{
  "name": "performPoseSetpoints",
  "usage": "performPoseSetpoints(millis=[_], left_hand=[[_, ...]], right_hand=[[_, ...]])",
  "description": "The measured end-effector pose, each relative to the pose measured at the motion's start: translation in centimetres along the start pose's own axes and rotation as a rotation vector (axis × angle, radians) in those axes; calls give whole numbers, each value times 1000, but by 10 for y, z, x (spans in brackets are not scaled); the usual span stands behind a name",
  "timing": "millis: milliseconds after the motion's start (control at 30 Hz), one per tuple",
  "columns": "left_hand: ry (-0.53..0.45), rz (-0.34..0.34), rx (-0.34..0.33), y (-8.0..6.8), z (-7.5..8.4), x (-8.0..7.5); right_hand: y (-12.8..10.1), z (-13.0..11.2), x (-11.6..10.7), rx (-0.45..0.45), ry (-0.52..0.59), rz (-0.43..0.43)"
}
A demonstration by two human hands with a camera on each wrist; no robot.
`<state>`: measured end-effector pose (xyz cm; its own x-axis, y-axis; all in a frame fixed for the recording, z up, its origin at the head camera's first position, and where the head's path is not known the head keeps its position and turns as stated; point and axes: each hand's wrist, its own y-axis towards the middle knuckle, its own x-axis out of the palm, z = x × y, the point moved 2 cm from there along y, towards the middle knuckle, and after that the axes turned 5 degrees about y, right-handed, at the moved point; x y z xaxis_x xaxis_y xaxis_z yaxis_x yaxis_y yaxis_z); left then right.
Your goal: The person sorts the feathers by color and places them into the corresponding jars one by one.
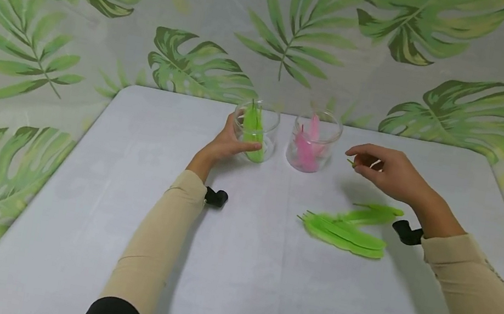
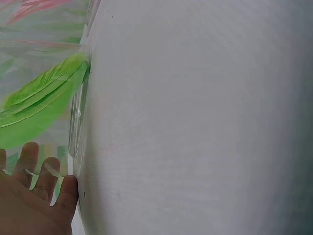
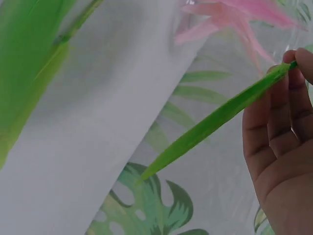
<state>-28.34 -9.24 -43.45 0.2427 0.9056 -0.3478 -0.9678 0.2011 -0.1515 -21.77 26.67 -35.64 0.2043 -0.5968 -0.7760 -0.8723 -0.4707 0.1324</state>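
My left hand is wrapped around the left side of a clear glass cup. Green feathers stand inside that cup; in the left wrist view a green feather shows above the fingers. Right of the table's middle, my right hand pinches a green feather by its quill between thumb and fingertips. From the head, only the quill tip of this feather shows. Below the right hand lie several loose green feathers on the table.
A second clear glass cup with pink feathers stands between the hands, just right of the first. Both cups are near the far edge of the white-covered table. A leaf-print cloth hangs behind.
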Motion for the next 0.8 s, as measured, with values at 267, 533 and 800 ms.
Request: performPoseSetpoints(millis=[267,533,800], left_hand=[[5,-2,4,0,-1,0],[13,-10,-4,0,-1,0],[9,1,-6,0,0,0]], right_hand=[[0,-15,-11,55,318,41],[4,-22,-21,-102,767,99],[8,-25,-23,-161,867,105]])
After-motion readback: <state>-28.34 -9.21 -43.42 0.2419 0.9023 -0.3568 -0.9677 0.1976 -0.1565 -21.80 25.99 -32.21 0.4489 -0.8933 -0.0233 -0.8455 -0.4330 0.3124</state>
